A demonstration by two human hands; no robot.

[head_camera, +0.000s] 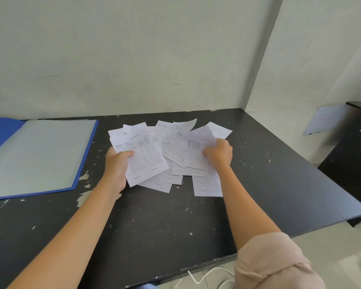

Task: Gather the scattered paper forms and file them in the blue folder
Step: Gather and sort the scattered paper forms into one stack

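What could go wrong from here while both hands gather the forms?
The left hand pinches its stack of forms near one edge, so sheets may slip out. The right hand grips crooked, overlapping forms; pulling them together might crease some. The nearest sheet on the desk lies outside both grips and could be missed.

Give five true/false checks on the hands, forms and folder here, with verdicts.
1. The folder lies open on the desk, left of the forms. True.
2. The left hand grips forms. True.
3. The right hand is empty. False: it grips forms in the pile.
4. The forms are stacked inside the folder. False: they lie spread on the desk beside it.
5. The desk is white. False: it is black.
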